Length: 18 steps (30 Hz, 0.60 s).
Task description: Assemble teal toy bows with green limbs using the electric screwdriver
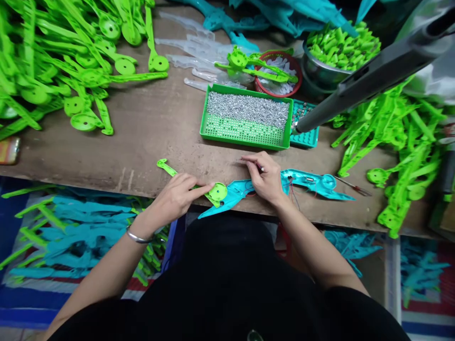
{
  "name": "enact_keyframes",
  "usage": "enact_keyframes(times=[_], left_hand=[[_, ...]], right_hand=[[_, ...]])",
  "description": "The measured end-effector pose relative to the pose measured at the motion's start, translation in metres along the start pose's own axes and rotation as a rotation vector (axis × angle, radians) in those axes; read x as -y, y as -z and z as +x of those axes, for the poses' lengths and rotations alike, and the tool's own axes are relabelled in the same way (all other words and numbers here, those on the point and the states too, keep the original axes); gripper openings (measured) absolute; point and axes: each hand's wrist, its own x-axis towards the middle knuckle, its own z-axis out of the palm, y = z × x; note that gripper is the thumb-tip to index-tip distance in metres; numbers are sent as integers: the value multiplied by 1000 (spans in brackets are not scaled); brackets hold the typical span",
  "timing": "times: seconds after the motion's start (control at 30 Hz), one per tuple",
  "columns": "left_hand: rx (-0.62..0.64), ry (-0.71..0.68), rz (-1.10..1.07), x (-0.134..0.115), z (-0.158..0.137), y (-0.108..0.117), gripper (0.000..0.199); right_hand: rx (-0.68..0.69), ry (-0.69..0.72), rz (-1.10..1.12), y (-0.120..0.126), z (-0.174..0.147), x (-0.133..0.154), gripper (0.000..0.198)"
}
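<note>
My left hand (183, 192) has its fingers closed over a lime-green plastic arm (167, 166), the index finger pressed near its round disc end (218, 192). That disc lies over the left end of a long turquoise plastic shell half (234, 193) at the table's front edge. Over the shell's middle, my right hand (265, 177) pinches a thin, dark-reddish tool (261, 168) pointing left; its blurred tip hides its kind. Thin red and dark wires (293, 192) and a small metal part (309, 179) show in the shell's right half.
A green tray (245, 140) of small screws stands ahead, beside a turquoise tray (305, 138). Green part heaps (85, 76) lie left and right. A grey pole-like tool (359, 78) slants in from the upper right. Past the shell lies a thin pointed tool (353, 186).
</note>
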Motion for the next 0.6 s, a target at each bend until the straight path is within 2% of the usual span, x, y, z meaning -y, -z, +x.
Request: enact_keyframes(times=[0.2, 0.6], left_hand=[[36, -24, -49, 3, 5, 1, 56], [57, 38, 20, 4, 6, 6, 53]], right_hand=[[-9, 0, -1, -1, -1, -1, 19], [11, -23, -23, -1, -1, -1, 20]])
